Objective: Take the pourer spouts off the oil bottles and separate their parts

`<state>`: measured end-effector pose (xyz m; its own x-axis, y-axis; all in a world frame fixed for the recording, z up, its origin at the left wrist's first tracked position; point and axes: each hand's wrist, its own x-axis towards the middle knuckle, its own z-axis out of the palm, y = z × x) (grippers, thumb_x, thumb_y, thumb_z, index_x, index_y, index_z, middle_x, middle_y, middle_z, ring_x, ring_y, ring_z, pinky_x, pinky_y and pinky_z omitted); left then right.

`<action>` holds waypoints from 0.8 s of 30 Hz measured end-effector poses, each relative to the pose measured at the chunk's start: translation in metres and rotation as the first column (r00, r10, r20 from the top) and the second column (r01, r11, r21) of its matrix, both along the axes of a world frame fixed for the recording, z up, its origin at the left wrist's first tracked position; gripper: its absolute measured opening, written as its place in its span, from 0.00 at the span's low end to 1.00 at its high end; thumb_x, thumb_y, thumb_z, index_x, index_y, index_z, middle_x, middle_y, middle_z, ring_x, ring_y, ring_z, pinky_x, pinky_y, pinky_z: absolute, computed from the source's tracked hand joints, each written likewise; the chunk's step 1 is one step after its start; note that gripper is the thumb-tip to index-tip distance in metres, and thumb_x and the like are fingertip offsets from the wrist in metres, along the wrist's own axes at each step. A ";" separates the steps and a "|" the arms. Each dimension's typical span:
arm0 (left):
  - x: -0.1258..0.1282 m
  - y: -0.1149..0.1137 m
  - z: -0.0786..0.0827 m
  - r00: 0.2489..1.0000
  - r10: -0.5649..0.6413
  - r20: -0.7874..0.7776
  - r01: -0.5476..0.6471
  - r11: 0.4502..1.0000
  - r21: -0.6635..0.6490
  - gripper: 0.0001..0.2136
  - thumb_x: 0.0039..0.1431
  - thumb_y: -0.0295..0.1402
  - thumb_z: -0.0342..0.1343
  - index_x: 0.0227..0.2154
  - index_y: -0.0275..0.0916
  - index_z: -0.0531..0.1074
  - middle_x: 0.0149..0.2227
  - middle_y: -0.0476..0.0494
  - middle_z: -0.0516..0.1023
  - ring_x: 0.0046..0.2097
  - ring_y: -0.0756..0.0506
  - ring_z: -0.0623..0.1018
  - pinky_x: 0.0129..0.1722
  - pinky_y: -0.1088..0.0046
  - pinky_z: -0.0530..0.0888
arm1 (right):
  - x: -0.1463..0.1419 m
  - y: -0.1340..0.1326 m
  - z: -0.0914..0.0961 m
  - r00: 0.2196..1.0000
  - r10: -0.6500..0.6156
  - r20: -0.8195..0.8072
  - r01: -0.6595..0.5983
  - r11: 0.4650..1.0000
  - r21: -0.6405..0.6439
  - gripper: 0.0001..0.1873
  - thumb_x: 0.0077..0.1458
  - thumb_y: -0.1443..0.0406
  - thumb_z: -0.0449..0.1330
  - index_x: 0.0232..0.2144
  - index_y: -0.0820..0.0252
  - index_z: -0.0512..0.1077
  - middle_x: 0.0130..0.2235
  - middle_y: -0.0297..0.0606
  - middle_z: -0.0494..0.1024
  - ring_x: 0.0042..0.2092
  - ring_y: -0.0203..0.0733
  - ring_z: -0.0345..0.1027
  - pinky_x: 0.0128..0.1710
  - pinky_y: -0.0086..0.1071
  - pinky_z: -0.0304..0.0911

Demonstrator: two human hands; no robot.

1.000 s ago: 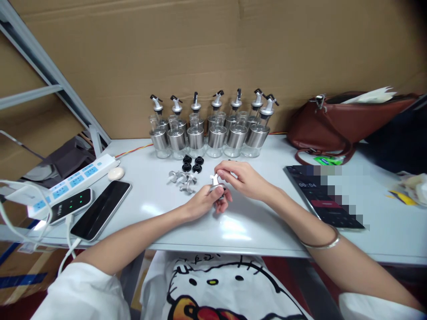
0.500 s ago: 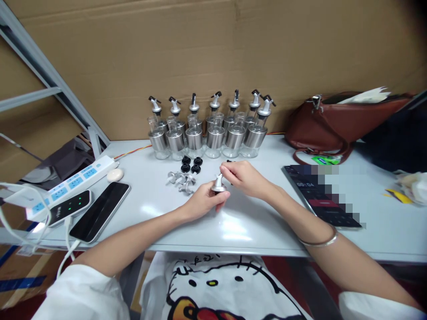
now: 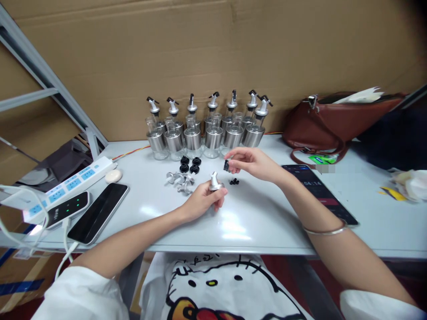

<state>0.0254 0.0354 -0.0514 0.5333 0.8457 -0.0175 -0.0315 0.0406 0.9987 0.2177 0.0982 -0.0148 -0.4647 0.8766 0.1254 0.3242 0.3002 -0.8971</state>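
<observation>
My left hand [image 3: 205, 198] is closed around a silver pourer spout [image 3: 215, 182], its narrow nozzle pointing up. Beyond it, my right hand [image 3: 248, 163] has curved fingers with thumb and forefinger apart, at some black lever caps [image 3: 226, 165]. Whether the fingertips touch these caps I cannot tell. Under the right hand lie several tiny black pieces [image 3: 234, 182]. Loose silver spout parts [image 3: 180, 180] rest left of the held spout, with several black ribbed stoppers [image 3: 190, 164] just behind them.
Glass bottles with steel sleeves [image 3: 193, 138] stand in two rows at the back; several carry pourers. On the left are a power strip [image 3: 75, 180], a phone [image 3: 99, 213] and a round white case [image 3: 114, 176]. Rightward lie a dark-screened tablet [image 3: 320, 193] and a brown handbag [image 3: 333, 124].
My right hand has left the top of the spout and moved away to the black lever caps, its fingers parting. The left hand still holds the spout, and the tiny black pieces are now uncovered.
</observation>
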 end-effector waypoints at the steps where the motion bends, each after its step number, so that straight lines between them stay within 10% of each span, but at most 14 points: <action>1: 0.000 0.000 0.000 1.000 0.001 0.003 -0.001 1.000 0.001 0.23 0.49 0.55 0.55 0.28 0.37 0.61 0.19 0.55 0.66 0.20 0.55 0.66 0.23 0.76 0.63 | 0.002 0.000 0.001 0.999 0.000 0.042 0.000 1.000 -0.001 0.16 0.50 0.55 0.59 0.33 0.62 0.69 0.26 0.36 0.75 0.28 0.36 0.67 0.33 0.33 0.65; 14: -0.002 0.001 -0.004 1.000 -0.008 0.017 0.008 1.000 -0.007 0.22 0.50 0.53 0.56 0.28 0.37 0.61 0.19 0.55 0.67 0.20 0.55 0.66 0.23 0.77 0.63 | 0.027 0.014 -0.006 0.785 0.053 0.617 -0.066 0.998 -0.002 0.03 0.42 0.69 0.61 0.26 0.60 0.73 0.24 0.33 0.74 0.27 0.36 0.65 0.29 0.30 0.59; 24: -0.002 0.002 -0.005 0.999 -0.022 0.039 0.022 1.000 0.002 0.20 0.52 0.51 0.56 0.28 0.37 0.61 0.19 0.55 0.67 0.20 0.55 0.66 0.23 0.77 0.63 | 0.017 0.010 -0.013 0.755 0.085 0.650 -0.045 0.996 -0.077 0.12 0.39 0.75 0.62 0.30 0.61 0.74 0.27 0.36 0.77 0.30 0.40 0.70 0.31 0.31 0.66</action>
